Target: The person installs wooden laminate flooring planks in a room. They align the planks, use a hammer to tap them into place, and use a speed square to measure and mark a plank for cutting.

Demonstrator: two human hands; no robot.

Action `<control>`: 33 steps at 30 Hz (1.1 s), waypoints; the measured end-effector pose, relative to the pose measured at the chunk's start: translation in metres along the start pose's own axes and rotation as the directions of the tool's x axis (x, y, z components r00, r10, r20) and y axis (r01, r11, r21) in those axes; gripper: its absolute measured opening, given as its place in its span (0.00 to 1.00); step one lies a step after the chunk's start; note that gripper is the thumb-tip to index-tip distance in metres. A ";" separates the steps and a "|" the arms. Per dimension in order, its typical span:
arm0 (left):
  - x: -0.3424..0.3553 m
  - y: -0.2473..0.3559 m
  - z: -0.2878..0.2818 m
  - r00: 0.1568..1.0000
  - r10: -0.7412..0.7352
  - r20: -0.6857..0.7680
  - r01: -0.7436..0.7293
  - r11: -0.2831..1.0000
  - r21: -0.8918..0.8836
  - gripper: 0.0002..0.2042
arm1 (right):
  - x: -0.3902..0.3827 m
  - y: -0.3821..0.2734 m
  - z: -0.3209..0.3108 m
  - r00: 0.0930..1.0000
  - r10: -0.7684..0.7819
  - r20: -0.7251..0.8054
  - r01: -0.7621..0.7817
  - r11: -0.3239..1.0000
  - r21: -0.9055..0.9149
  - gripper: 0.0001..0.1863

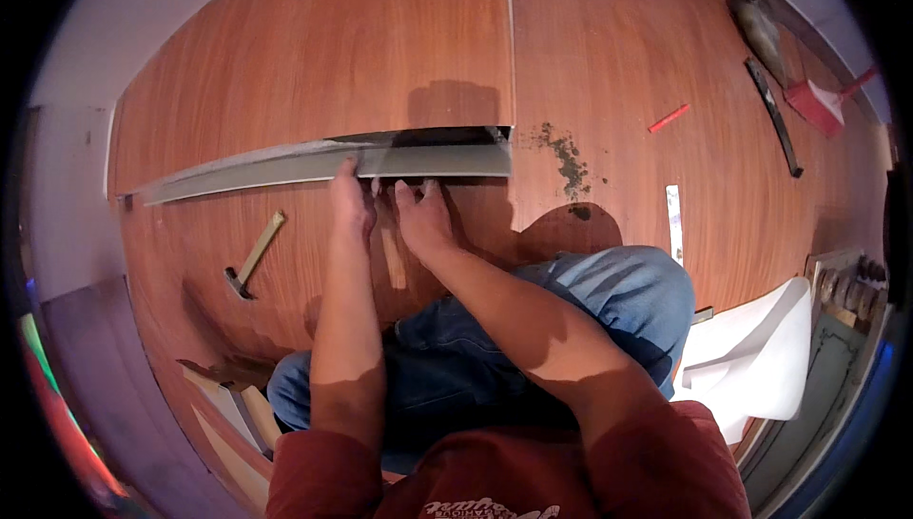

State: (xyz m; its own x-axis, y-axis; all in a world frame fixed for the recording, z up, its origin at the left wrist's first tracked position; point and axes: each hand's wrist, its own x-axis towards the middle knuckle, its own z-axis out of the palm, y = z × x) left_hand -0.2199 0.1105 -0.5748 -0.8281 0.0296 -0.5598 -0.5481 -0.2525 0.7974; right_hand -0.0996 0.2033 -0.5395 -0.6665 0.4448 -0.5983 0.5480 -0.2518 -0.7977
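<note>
A long, narrow plank point(433, 159) with a pale grey face spans the wood-grain floor in front of me, running off to the left. Along its far side a dark gap point(428, 137) shows. My left hand point(352, 203) grips the plank's near edge, thumb on top and fingers hidden underneath. Just to the right, my right hand point(426, 219) is curled at the same edge, its fingertips partly hidden under the plank. Between my forearms a thin light wooden piece point(392, 251) lies on the floor.
A hammer point(254, 254) lies at left. To the right are dark crumbs point(568, 165), a red stick point(669, 118), a white strip point(674, 222), a dark metal bar point(775, 119) and a red dustpan point(816, 108). White sheeting point(775, 357) lies beside my right knee.
</note>
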 end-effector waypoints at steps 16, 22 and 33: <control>0.013 -0.022 -0.010 0.991 0.092 -0.098 -0.084 0.993 0.083 0.11 | -0.006 0.012 0.009 0.969 -0.009 0.249 0.134 0.861 -0.491 0.41; -0.012 -0.020 0.005 0.928 0.290 -0.233 -0.135 0.846 0.516 0.21 | 0.001 0.031 0.004 0.890 -0.288 0.355 0.457 0.552 -0.698 0.25; -0.014 -0.039 -0.004 0.916 0.310 -0.255 -0.258 0.941 0.218 0.21 | -0.012 0.035 -0.022 0.760 -0.203 0.617 0.648 0.308 -0.697 0.15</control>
State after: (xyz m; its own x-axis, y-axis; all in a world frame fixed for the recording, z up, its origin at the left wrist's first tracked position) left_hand -0.1866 0.1162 -0.5992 -0.8983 -0.2978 -0.3230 -0.3281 -0.0343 0.9440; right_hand -0.0610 0.2080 -0.5584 -0.9300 -0.1408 -0.3395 0.0892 0.8097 -0.5800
